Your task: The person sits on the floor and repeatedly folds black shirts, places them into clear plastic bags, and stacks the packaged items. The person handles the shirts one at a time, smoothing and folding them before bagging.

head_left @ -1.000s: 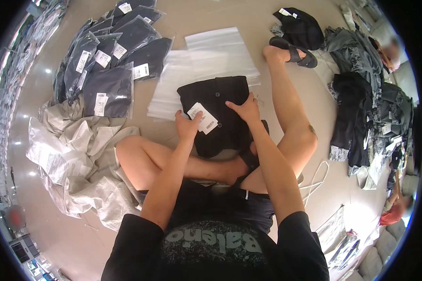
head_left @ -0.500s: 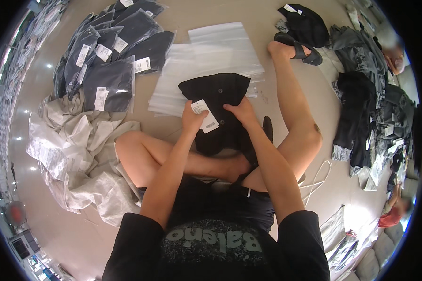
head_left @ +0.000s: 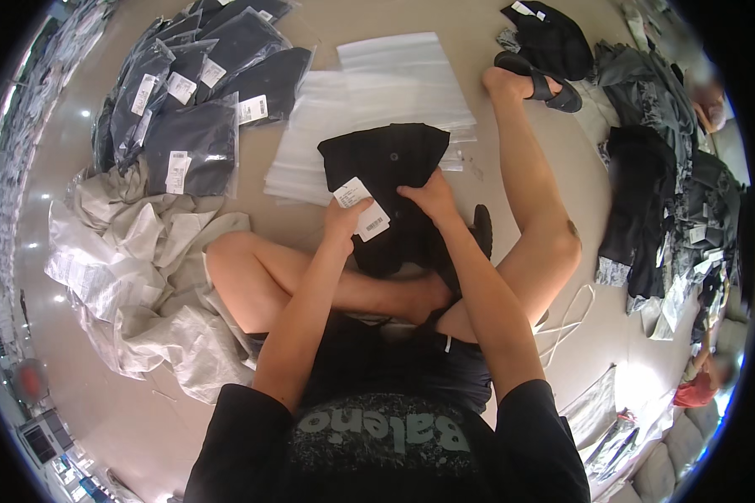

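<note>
A folded black garment [head_left: 386, 159] with round buttons down its front is held out over my crossed lower leg. My left hand [head_left: 344, 216] grips its left side, the thumb lying across a white paper tag [head_left: 367, 211]. On the opposite side my right hand [head_left: 430, 197] pinches the cloth, thumb on top and fingers hidden beneath. Just beyond the garment lies a stack of clear plastic bags [head_left: 394, 84], partly covered by the garment's far edge.
Bagged dark garments [head_left: 193, 142] with white tags are piled at the far left. Crumpled beige cloth [head_left: 151, 285] lies by my left knee. Black and grey clothes [head_left: 642, 201] are heaped at the right, with another black garment [head_left: 549, 42] near my sandal [head_left: 545, 88]. Other people sit at the right edge.
The garment's far edge has lifted slightly, and the tag has tilted a little under my left thumb. Both hands keep their grip in nearly the same place.
</note>
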